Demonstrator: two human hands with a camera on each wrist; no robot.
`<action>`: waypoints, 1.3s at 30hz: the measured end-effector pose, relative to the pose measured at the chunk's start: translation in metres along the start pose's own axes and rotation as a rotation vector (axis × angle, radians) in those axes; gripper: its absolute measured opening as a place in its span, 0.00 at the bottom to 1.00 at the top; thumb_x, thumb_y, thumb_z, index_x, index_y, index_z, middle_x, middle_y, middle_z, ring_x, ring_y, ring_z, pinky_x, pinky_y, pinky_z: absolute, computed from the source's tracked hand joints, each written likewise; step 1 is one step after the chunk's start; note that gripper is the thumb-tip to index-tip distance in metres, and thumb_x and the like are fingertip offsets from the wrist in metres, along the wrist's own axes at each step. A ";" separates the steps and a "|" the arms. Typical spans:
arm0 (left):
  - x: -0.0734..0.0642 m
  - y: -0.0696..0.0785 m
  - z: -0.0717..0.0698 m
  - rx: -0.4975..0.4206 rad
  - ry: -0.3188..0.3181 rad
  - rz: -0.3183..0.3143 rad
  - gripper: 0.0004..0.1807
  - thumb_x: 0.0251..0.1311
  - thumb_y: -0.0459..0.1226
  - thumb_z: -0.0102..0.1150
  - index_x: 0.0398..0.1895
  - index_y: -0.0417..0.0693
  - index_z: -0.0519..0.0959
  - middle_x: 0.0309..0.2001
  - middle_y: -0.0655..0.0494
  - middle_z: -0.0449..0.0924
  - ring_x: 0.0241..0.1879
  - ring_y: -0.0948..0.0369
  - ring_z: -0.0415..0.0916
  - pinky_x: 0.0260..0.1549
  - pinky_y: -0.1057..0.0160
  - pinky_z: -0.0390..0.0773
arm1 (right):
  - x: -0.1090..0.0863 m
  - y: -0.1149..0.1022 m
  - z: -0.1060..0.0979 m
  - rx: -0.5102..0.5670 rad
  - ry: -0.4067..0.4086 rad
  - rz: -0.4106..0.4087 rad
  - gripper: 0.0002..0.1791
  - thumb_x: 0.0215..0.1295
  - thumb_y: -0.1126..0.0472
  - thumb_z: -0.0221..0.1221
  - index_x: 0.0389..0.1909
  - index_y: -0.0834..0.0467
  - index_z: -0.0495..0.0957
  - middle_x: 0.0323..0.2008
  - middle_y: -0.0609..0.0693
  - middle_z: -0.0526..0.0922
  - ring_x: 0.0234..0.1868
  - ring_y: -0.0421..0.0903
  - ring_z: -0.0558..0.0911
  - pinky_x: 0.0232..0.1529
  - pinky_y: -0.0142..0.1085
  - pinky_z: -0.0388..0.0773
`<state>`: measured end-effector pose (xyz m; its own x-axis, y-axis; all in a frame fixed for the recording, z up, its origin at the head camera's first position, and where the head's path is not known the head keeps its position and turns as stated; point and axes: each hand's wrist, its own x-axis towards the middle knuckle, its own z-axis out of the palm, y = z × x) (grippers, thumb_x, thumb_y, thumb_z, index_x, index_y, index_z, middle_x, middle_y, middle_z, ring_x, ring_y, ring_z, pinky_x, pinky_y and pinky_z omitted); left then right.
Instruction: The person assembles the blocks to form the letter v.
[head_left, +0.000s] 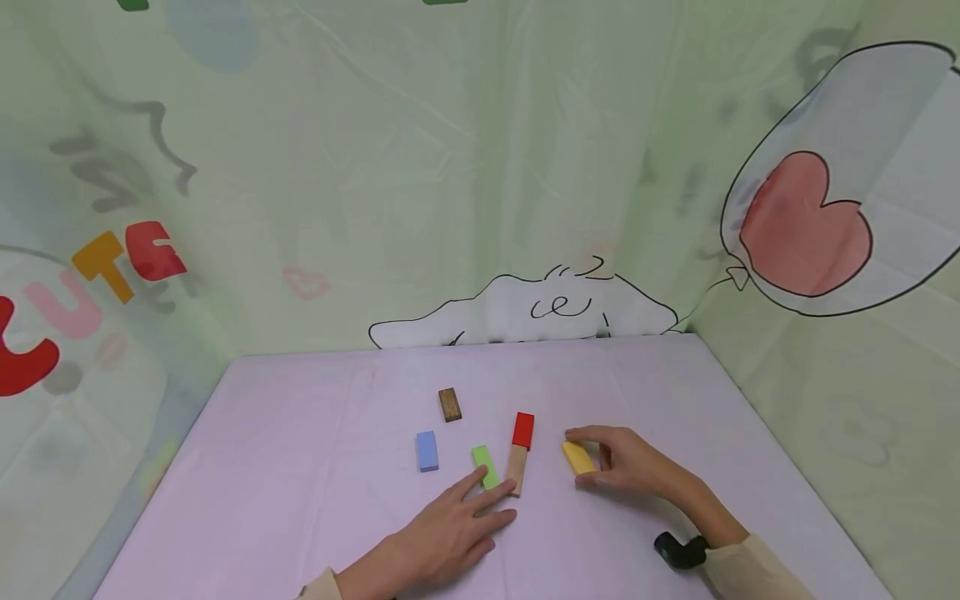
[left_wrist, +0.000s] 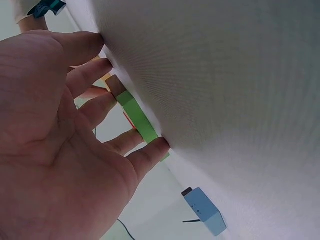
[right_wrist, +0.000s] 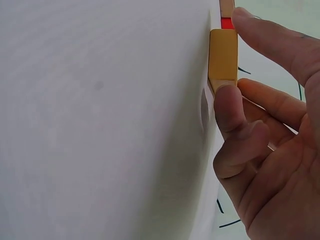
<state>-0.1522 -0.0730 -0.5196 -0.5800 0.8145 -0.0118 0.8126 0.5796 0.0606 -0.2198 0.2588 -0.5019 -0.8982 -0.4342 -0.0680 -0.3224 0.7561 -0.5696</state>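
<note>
My right hand (head_left: 633,462) pinches a yellow block (head_left: 577,457) by its ends, low over the table; the right wrist view shows the yellow block (right_wrist: 223,55) between thumb and fingers. With fingers spread nearly straight, my left hand (head_left: 446,533) touches a green block (head_left: 483,465) and the near end of a plain wooden block (head_left: 517,467). A red block (head_left: 523,429) meets the wooden block's far end, roughly in line with it. The left wrist view has the green block (left_wrist: 137,117) alongside the fingertips. Fingers partly cover the green block's near end.
Left of the green block lies a blue block (head_left: 427,451). A dark brown block (head_left: 450,405) lies farther back. The pale cloth-covered table (head_left: 300,467) ends at a printed curtain (head_left: 337,208) behind and on both sides. A black device (head_left: 681,552) sits at my right wrist.
</note>
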 end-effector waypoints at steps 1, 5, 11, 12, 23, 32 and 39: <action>0.000 0.000 0.000 0.002 0.000 0.000 0.27 0.71 0.52 0.47 0.73 0.70 0.61 0.79 0.62 0.49 0.77 0.47 0.50 0.73 0.51 0.62 | -0.001 0.000 0.000 0.000 0.000 0.001 0.38 0.47 0.45 0.74 0.62 0.50 0.76 0.50 0.44 0.81 0.22 0.35 0.71 0.23 0.26 0.72; 0.000 0.000 0.002 0.002 0.001 -0.002 0.27 0.71 0.52 0.47 0.73 0.70 0.61 0.79 0.62 0.48 0.77 0.47 0.49 0.73 0.51 0.62 | -0.003 0.002 -0.001 0.012 0.001 -0.003 0.38 0.48 0.45 0.74 0.62 0.49 0.76 0.51 0.45 0.82 0.22 0.35 0.72 0.23 0.26 0.71; 0.000 -0.001 0.004 0.014 0.008 0.003 0.27 0.71 0.52 0.47 0.73 0.70 0.61 0.79 0.62 0.48 0.77 0.47 0.49 0.72 0.51 0.62 | -0.008 0.004 -0.004 0.038 0.001 -0.015 0.36 0.47 0.48 0.74 0.61 0.49 0.76 0.52 0.45 0.82 0.22 0.35 0.72 0.23 0.26 0.71; 0.000 -0.001 0.004 0.015 0.007 0.003 0.28 0.71 0.52 0.47 0.73 0.70 0.61 0.79 0.62 0.48 0.77 0.47 0.49 0.73 0.51 0.62 | -0.008 0.004 -0.004 0.041 0.001 -0.015 0.36 0.47 0.48 0.74 0.61 0.48 0.76 0.51 0.44 0.82 0.22 0.35 0.72 0.23 0.26 0.71; 0.000 0.000 0.003 0.036 0.032 0.022 0.27 0.71 0.51 0.47 0.73 0.68 0.62 0.79 0.60 0.50 0.77 0.47 0.50 0.73 0.52 0.61 | -0.013 0.009 -0.005 0.044 -0.005 -0.003 0.35 0.49 0.53 0.74 0.62 0.46 0.76 0.42 0.42 0.80 0.24 0.36 0.72 0.23 0.26 0.72; -0.001 0.000 0.004 0.043 0.044 0.025 0.27 0.71 0.51 0.48 0.72 0.67 0.63 0.78 0.60 0.51 0.76 0.46 0.52 0.72 0.52 0.63 | -0.013 0.011 -0.004 0.052 -0.009 0.016 0.35 0.49 0.52 0.74 0.61 0.45 0.76 0.41 0.40 0.80 0.23 0.36 0.72 0.23 0.26 0.72; -0.001 0.000 0.003 0.036 0.051 0.025 0.27 0.71 0.50 0.49 0.72 0.66 0.64 0.78 0.59 0.52 0.76 0.45 0.52 0.71 0.51 0.63 | -0.014 0.012 -0.004 0.038 0.034 -0.013 0.34 0.48 0.51 0.74 0.60 0.47 0.77 0.42 0.41 0.81 0.22 0.35 0.71 0.22 0.26 0.70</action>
<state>-0.1511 -0.0736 -0.5222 -0.5607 0.8270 0.0401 0.8280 0.5602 0.0243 -0.2127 0.2759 -0.5042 -0.9041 -0.4261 -0.0327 -0.3230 0.7314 -0.6006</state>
